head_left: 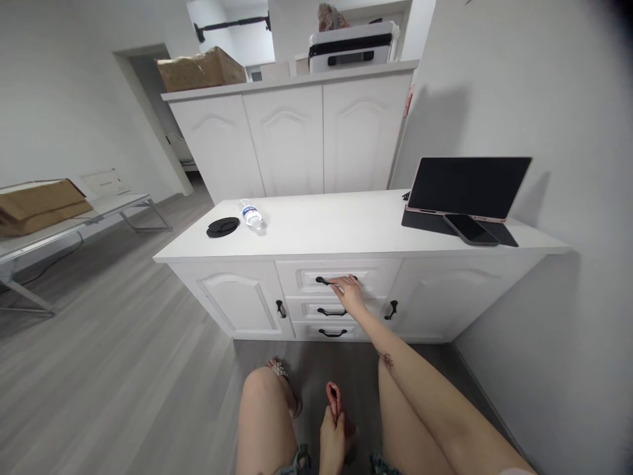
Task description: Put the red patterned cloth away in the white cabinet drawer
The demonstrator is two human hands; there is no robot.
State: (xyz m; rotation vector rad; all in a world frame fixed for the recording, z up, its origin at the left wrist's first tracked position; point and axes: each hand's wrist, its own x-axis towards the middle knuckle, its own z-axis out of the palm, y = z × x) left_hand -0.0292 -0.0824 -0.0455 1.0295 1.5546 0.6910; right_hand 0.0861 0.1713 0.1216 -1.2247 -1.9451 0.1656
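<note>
My right hand point(349, 293) reaches forward to the white cabinet point(346, 227) and its fingers curl over the black handle of the top drawer point(324, 282). The drawer looks closed. My left hand point(332, 439) rests low between my knees, pinching a small pink-red looped item point(333, 398); what it is I cannot make out. Two more drawers with black handles point(331, 312) sit below the top one.
On the cabinet top lie a black round pad point(223, 226), a water bottle point(252, 214) on its side, a propped tablet point(467, 186) and a phone point(470, 229). A taller cabinet point(291, 132) stands behind. A low table with a cardboard box point(39, 204) is at left.
</note>
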